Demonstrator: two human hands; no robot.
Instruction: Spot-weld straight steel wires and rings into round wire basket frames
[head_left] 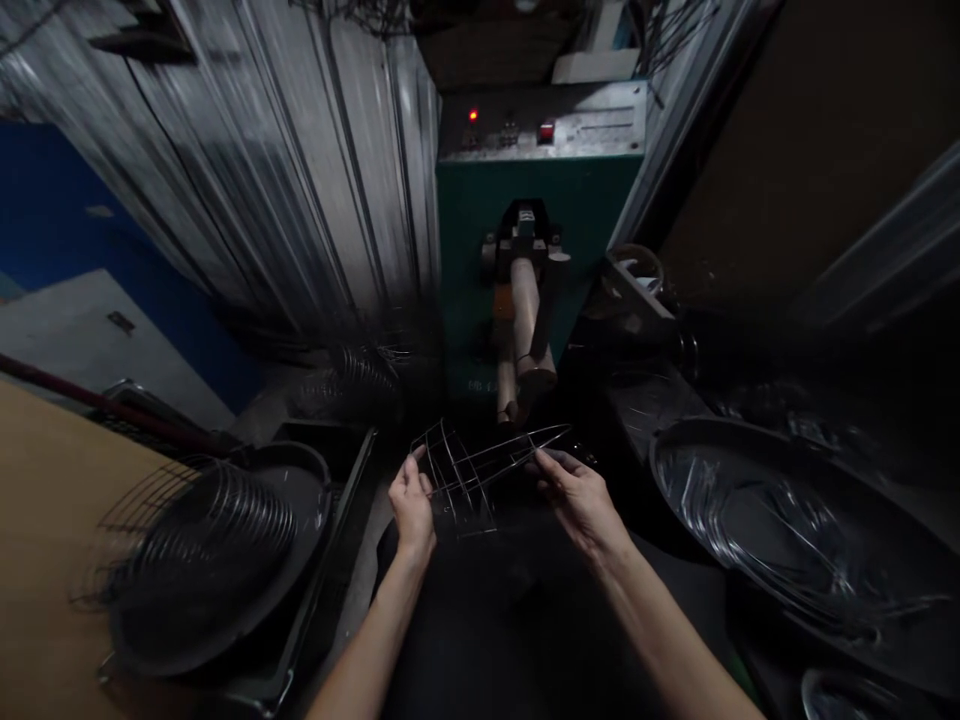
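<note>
Between my two hands is a wire rack, a small frame of thin bent metal rods, held up in front of the welding machine. My left hand pinches its left side, thumb and fingers closed on the wire. On the right, my right hand grips the narrow pointed end between thumb and forefinger. Just beyond the rack, the machine's two thick cylindrical arms stick out toward me. The rack appears apart from them.
A dark basin at left holds a row of curved wire grids. At right, a large dark basin holds loose wire pieces. Corrugated metal sheeting stands behind. A red light glows on the machine's panel.
</note>
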